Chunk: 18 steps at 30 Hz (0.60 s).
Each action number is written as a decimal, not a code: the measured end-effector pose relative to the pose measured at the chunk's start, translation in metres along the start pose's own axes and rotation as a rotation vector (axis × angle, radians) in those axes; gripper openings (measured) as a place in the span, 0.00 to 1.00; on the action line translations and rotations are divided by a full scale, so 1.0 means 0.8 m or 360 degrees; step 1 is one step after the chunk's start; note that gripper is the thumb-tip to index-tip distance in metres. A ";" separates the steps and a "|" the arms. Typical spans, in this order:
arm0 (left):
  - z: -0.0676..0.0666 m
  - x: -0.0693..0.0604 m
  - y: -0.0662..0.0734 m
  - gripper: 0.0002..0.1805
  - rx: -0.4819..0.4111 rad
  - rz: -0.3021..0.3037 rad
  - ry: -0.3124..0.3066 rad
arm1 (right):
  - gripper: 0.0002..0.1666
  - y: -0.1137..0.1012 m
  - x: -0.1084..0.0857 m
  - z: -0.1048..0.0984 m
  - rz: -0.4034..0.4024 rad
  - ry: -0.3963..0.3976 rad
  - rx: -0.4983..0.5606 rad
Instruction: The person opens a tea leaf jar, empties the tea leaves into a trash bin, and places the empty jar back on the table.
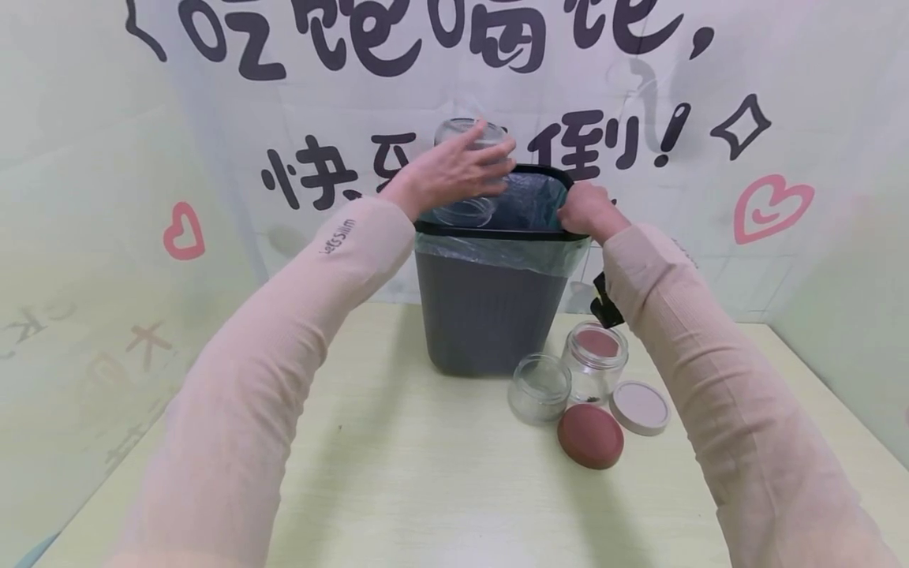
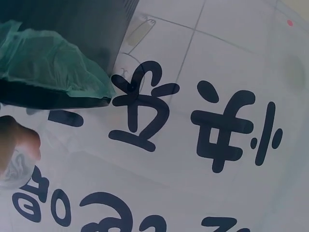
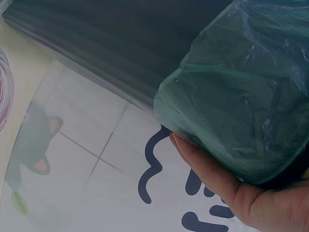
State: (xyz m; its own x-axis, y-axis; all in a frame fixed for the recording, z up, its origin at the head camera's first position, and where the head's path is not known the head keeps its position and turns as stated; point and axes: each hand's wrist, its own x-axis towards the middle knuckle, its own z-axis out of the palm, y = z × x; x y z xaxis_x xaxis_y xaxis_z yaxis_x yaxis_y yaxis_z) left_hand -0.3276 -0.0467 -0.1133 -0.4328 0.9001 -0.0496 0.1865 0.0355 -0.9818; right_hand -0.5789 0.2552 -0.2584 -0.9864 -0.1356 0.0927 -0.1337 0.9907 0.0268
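Note:
A dark grey trash bin (image 1: 490, 315) with a black rim stands at the back of the table, lined with a thin translucent bag (image 1: 497, 254) folded over its edge. Above its opening, my left hand (image 1: 460, 167) holds a clear glass jar (image 1: 454, 128), its lower end reaching the rim's level. In the left wrist view only a bit of that hand (image 2: 21, 140) and a piece of the jar (image 2: 17, 170) appear. At the bin's right side my right hand (image 1: 588, 208) grips the rim; the right wrist view has its fingers (image 3: 207, 169) against the bag-covered edge.
Right of the bin's base stand two more clear jars, a short one (image 1: 529, 406) and a taller one (image 1: 585, 383). A red lid (image 1: 591, 436) and a pale lid (image 1: 640, 408) lie beside them. A printed white sheet (image 1: 341, 102) hangs close behind the bin.

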 end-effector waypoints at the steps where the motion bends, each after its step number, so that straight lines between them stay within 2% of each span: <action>1: 0.001 0.001 0.001 0.38 0.0055 0.0009 0.0022 | 0.23 -0.001 0.000 -0.001 -0.0002 -0.0007 0.0007; 5: -0.001 0.004 0.004 0.42 0.0249 0.0049 0.0038 | 0.23 -0.001 -0.001 -0.003 0.0019 -0.0015 0.0026; 10: -0.008 0.011 0.002 0.52 0.0399 0.0136 -0.0095 | 0.22 -0.001 0.001 -0.005 0.0039 -0.0016 0.0036; 13: -0.012 0.016 0.002 0.52 0.0418 0.0160 -0.0166 | 0.22 0.000 0.003 -0.004 0.0056 -0.0019 0.0062; 18: -0.015 0.025 0.007 0.52 0.0545 0.0182 -0.0247 | 0.23 0.002 0.007 0.000 0.0075 -0.0020 0.0058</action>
State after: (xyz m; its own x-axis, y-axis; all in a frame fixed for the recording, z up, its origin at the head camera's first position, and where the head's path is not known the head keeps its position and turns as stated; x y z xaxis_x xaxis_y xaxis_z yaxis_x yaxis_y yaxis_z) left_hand -0.3244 -0.0236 -0.1179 -0.5593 0.8127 -0.1637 -0.0527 -0.2319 -0.9713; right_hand -0.5847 0.2556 -0.2577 -0.9928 -0.0889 0.0803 -0.0903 0.9958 -0.0139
